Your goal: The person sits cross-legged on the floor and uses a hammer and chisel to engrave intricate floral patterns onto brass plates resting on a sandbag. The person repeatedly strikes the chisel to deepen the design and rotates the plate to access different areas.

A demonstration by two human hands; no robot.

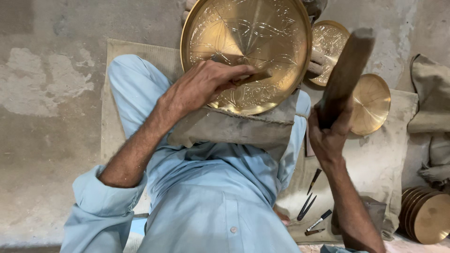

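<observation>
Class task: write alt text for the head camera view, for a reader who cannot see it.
A person's left hand holds a small chisel against a large engraved brass plate on their lap, while the right hand raises a wooden mallet. More brass plates and small tools lie nearby.

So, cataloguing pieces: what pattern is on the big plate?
Engraved floral and leaf lines on golden brass plate, clearest in the head view.

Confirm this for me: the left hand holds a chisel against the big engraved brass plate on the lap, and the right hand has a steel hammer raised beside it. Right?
Not quite. The head view shows the right hand raising a wooden mallet, not a steel hammer. The rest holds: the left hand holds a chisel against the big engraved brass plate on the lap.
</observation>
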